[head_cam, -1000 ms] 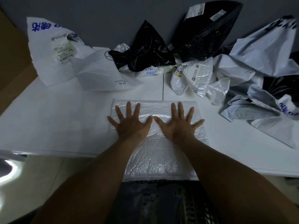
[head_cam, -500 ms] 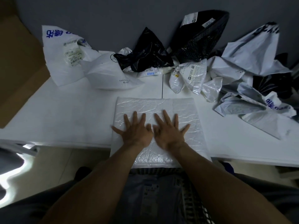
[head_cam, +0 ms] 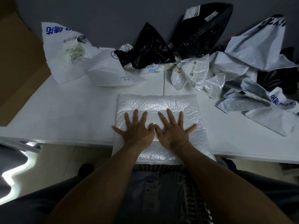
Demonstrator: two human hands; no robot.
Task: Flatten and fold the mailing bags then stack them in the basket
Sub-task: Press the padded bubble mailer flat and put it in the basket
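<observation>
My left hand [head_cam: 137, 133] and right hand [head_cam: 174, 133], flat, spread and grasping nothing, have slid back toward me over the white bag [head_cam: 158, 102], leaving it smoothed on the table [head_cam: 72, 110] beyond them, its near end overhanging the basket [head_cam: 195, 204] beneath my wrists, so folding looks close.

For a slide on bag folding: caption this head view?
Palms down, the left hand and right hand press a crinkled white mailing bag overhanging the near edge of the white table.

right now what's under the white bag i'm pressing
The white bag lies on the table; its near end overhangs a basket holding a grey bag. Anything beneath is hidden.
</observation>
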